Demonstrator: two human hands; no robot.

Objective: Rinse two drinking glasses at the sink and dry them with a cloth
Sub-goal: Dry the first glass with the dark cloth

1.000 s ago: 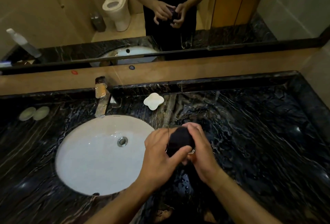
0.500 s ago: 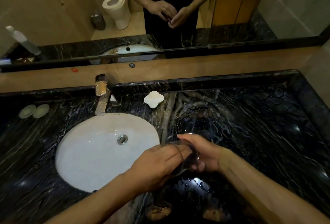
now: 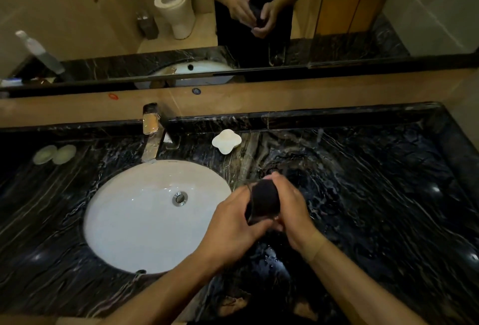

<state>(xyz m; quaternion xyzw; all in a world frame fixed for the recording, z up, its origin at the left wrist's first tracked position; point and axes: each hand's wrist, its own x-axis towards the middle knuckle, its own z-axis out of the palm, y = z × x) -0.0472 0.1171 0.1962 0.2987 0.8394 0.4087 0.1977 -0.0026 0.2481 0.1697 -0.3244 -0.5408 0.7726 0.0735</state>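
My left hand and my right hand press together around a dark cloth, just right of the sink over the counter. The cloth wraps a drinking glass, of which only a small glint shows at the cloth's lower edge by my right fingers. My left thumb lies across the cloth. My right hand cups the bundle from the right side. In the mirror, a faint clear glass reflection stands on the counter below the reflected hands; I cannot make that glass out directly.
A white oval sink with a chrome drain is sunk into the wet black marble counter. A metal faucet stands behind it. A white soap dish sits at the back, two pale round pads at far left.
Half a second ago the bare glass lay sideways between my hands, lower down. Now my hands have drawn closer and higher, and the dark cloth covers the glass again.
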